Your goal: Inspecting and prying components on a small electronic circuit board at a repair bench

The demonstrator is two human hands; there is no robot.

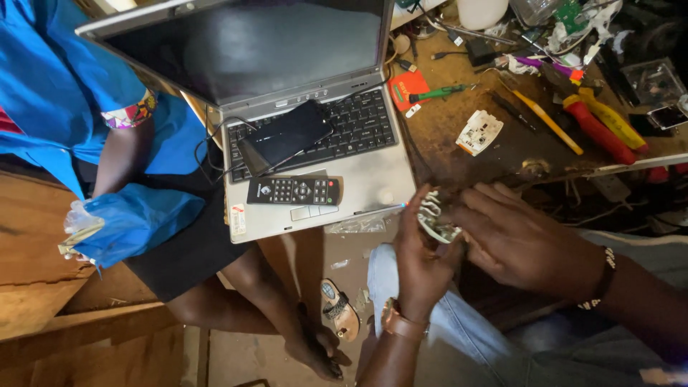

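My left hand [419, 261] grips a small white electrical part [434, 215] from below, thumb along its side. My right hand [519, 240] covers the part from the right, fingertips pressed on its edge. Both hands hover above my lap, in front of a cluttered wooden workbench [444, 136]. A second white socket piece [479, 132] lies on the bench beyond my hands.
An open grey laptop [373, 175] carries a black remote [294, 190] and a black phone [287, 136]. Another person in blue [136, 215] sits at left. Red and yellow handled tools [598, 129], a green screwdriver [438, 92] and wires crowd the bench.
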